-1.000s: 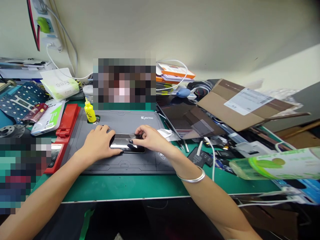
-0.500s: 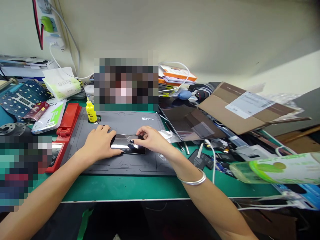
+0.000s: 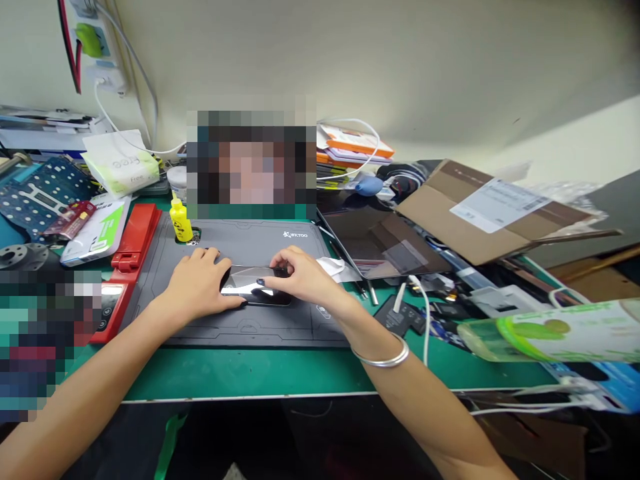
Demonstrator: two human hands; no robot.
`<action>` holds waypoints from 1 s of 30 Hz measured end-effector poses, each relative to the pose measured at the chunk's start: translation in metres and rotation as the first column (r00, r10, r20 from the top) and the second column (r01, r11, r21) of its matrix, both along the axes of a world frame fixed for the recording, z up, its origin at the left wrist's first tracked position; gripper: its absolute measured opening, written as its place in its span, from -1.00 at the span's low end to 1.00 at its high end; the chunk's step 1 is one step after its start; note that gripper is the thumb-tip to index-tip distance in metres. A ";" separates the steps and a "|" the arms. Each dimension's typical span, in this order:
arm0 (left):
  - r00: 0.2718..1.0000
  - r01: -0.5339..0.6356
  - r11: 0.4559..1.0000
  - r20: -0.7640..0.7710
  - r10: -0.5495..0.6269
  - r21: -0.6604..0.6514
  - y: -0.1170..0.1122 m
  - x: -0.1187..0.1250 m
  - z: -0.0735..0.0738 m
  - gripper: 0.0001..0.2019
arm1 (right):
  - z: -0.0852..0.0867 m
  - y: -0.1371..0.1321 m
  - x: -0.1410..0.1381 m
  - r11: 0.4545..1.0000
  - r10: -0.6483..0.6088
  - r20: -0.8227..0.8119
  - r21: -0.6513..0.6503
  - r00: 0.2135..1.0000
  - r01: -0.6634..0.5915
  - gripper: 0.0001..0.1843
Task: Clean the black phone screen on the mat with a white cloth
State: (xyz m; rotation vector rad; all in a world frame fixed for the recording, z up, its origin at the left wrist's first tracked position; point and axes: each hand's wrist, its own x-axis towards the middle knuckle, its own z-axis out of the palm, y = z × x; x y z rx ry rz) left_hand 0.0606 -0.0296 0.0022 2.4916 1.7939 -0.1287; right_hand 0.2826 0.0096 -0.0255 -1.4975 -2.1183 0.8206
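- On the gray mat (image 3: 280,327), the dark, glossy phone (image 3: 245,280) lies flat between my two hands, crosswise in front of me.
- My left hand (image 3: 200,283) is at the phone's left end and hides part of it; the thumb runs by the near edge, with the forefinger toward the far edge. Thumb and fingers are spread apart; I cannot tell whether they press on it.
- My right hand (image 3: 306,279) is over the phone's right end, fingers curled, thumb reaching across the glossy face. I cannot tell whether anything is pinched there.
- A yellow bottle (image 3: 181,221) stands upright beyond my left hand, at the mat's far left corner.
- Red equipment (image 3: 137,243) sits along the mat's left edge.
- My silver bangle (image 3: 387,362) hangs on my right forearm, above the green desk (image 3: 280,373).
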 end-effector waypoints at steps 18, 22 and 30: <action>0.997 0.076 0.996 -0.010 -0.076 0.049 0.001 -0.003 -0.002 -0.42 | 0.010 0.001 0.017 0.898 0.380 0.216 0.147 0.899 -0.415 -0.37; 0.989 0.135 0.991 0.060 -0.136 0.026 0.007 -0.010 -0.003 -0.44 | 0.008 0.003 0.019 0.904 0.394 0.145 0.119 0.908 -0.411 -0.37; 0.983 0.152 0.988 0.105 -0.148 -0.030 0.010 -0.017 0.003 -0.52 | 0.008 0.001 0.018 0.905 0.399 0.122 0.109 0.909 -0.412 -0.37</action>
